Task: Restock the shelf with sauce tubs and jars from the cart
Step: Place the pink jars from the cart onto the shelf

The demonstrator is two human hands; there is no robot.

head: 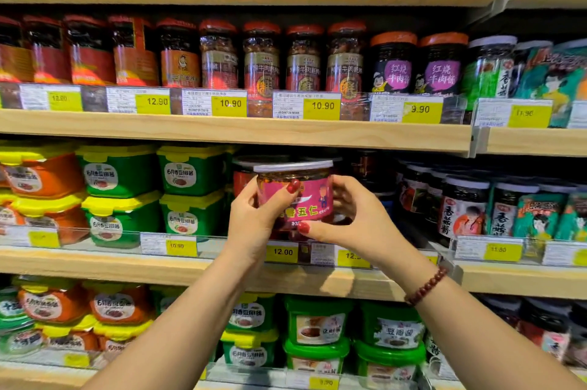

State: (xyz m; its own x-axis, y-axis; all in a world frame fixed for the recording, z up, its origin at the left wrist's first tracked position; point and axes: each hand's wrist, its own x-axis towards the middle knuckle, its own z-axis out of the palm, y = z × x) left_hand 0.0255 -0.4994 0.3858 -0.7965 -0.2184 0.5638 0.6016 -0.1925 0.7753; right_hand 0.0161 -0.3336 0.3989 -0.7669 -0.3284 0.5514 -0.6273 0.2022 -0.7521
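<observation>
A squat clear jar [301, 196] with a silver lid, pink label and dark red sauce is held up in front of the middle shelf [178, 262]. My left hand [257, 218] grips its left side, thumb across the label. My right hand [352, 218] grips its right side, thumb under the label's lower edge. The jar hovers above the shelf's clear front rail, in front of a similar jar [244, 177] standing behind it. The cart is out of view.
Green and orange sauce tubs [190, 173] are stacked to the left on the same shelf. Dark jars [463, 205] stand to the right. The shelf above [222, 129] holds red-lidded jars, the shelf below more tubs. Yellow price tags line each edge.
</observation>
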